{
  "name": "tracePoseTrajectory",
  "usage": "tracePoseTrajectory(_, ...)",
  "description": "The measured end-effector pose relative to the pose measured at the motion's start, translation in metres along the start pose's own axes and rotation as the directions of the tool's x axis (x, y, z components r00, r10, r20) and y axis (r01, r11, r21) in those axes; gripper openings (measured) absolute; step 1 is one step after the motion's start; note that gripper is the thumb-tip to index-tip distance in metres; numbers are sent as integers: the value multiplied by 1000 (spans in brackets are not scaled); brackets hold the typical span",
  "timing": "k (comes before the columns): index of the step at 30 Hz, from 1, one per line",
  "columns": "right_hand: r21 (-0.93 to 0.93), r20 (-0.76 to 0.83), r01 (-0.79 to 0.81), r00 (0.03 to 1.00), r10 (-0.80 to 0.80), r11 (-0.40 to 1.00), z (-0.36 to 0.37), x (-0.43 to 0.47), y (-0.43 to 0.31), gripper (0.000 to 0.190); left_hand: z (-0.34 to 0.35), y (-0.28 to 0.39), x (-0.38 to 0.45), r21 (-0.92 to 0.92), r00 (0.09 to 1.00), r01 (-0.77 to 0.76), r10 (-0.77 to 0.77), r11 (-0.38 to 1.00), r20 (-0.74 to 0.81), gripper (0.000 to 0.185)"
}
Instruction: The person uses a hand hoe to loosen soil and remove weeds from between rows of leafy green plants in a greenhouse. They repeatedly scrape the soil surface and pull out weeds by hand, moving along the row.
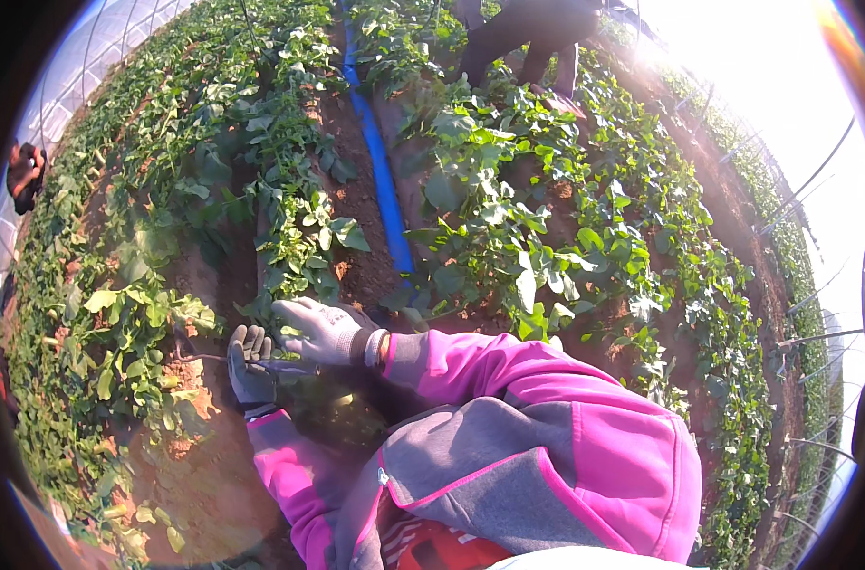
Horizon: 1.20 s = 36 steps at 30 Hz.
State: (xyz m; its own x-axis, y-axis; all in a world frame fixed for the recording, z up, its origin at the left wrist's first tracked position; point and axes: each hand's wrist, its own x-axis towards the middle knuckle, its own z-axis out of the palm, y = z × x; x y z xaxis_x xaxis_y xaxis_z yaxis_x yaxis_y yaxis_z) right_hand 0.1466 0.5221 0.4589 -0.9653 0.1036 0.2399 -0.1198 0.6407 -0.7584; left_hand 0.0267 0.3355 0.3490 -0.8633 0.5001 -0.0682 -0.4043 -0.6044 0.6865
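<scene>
My left hand [251, 367], in a grey work glove, is low over the soil with its palm turned up and fingers curled. It holds a slim hand tool [286, 367], whose thin curved metal neck reaches left towards the bare earth; the tool's head is unclear among leaves and shadow. My right hand [325, 331], in a pale knitted glove, reaches left just above it. Its fingers and thumb are apart beside the leaves of a low crop plant [308, 263], touching or nearly touching them. The fingertips are partly lost in glare.
A flat blue hose [379, 157] runs along the furrow ahead. Leafy crop rows [532, 214] flank it. Bare soil [197, 484] lies at lower left. One person [532, 35] bends over the plants ahead; another person [26, 174] is at far left. Thin hoops [824, 335] edge the right side.
</scene>
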Motion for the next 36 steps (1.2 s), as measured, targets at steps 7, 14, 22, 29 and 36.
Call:
tracePoseTrajectory(7,-379,-716,-62,651,-250,923,-133,31,30,51,6,18,-6,78,981,-142,151,987,-123,42)
tracePoseTrajectory(14,-1,-307,-52,950,49,999,-71,-39,82,36,-4,18,-5,160,966,-175,200,972,-163,42)
tracePoseTrajectory(22,-404,452,-487,629,632,774,-21,-164,194,35,-6,13,-8,76,918,-73,97,994,-386,35)
tracePoseTrajectory(29,-342,449,-722,437,779,602,-5,-231,216,33,2,6,3,59,885,-86,103,995,-453,33)
tracePoseTrajectory(36,-249,446,-800,405,798,545,9,-254,219,32,-23,7,-8,90,892,-54,89,994,-444,31)
